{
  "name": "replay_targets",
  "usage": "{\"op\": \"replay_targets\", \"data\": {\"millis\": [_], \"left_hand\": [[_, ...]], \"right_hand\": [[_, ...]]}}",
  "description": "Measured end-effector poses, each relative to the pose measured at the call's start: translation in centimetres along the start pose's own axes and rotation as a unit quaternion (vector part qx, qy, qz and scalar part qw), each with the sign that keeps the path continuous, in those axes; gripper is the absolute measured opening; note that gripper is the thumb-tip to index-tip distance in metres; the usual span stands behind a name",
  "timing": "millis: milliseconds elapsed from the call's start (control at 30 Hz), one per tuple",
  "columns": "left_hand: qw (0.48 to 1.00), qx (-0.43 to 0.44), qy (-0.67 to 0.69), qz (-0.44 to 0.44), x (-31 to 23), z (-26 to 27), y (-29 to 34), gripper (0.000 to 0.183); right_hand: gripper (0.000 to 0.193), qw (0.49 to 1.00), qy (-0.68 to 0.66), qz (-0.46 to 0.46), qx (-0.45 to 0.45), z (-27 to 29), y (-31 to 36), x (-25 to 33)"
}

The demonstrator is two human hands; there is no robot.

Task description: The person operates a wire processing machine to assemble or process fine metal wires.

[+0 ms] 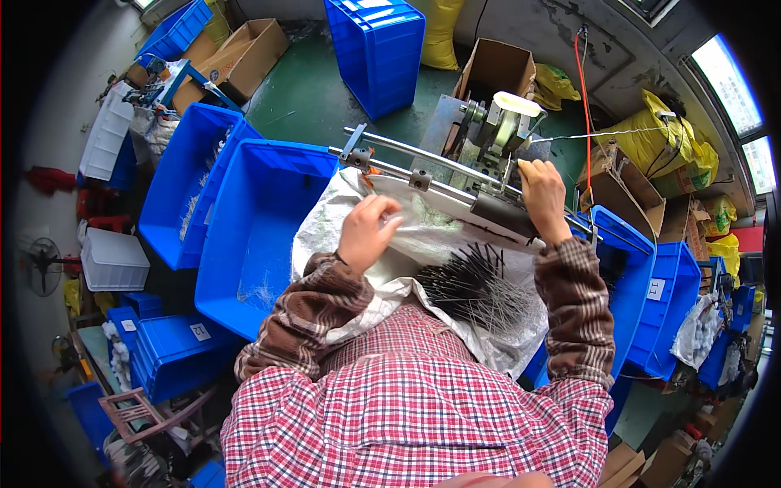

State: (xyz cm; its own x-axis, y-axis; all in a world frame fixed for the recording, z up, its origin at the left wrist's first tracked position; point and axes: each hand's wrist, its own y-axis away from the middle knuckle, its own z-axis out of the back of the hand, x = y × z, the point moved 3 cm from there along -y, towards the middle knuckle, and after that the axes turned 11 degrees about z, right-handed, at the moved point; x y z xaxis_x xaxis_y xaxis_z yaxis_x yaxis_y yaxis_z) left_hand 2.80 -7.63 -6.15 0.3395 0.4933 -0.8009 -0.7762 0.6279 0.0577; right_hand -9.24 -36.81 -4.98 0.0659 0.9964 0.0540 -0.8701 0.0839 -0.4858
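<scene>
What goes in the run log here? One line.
left hand: on white woven sack | right hand: at grey metal bench machine | bundle of dark thin rods: lap

The left hand (368,232) curls closed, so whatever its grip holds cannot be told. The right hand's (543,198) fingertips disappear behind the small machine (496,130). The woven sack (390,276) hides the lower ends of the dark wire pieces (476,289).

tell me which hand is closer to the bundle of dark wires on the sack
Left. The left hand rests on the white sack just up and left of the dark wires. The right hand is farther up, at the metal machine.
</scene>
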Motion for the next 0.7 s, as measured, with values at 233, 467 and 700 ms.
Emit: {"op": "replay_targets", "data": {"millis": [233, 467, 700], "left_hand": [[0.971, -0.028, -0.234, 0.037, 8.0, -0.1, 2.3, 0.033], [0.960, -0.021, -0.276, 0.048, 8.3, -0.9, 2.2, 0.031], [0.951, -0.018, -0.307, 0.033, 8.0, -1.3, 1.9, 0.019]], "right_hand": [[0.014, 0.998, 0.060, -0.002, 0.005, -3.1, -0.3, -2.3], [0.016, 0.999, 0.051, -0.001, 0.003, -3.3, -0.4, -2.5], [0.019, 0.999, 0.037, 0.015, 0.012, -3.3, -0.4, -2.6]]}}
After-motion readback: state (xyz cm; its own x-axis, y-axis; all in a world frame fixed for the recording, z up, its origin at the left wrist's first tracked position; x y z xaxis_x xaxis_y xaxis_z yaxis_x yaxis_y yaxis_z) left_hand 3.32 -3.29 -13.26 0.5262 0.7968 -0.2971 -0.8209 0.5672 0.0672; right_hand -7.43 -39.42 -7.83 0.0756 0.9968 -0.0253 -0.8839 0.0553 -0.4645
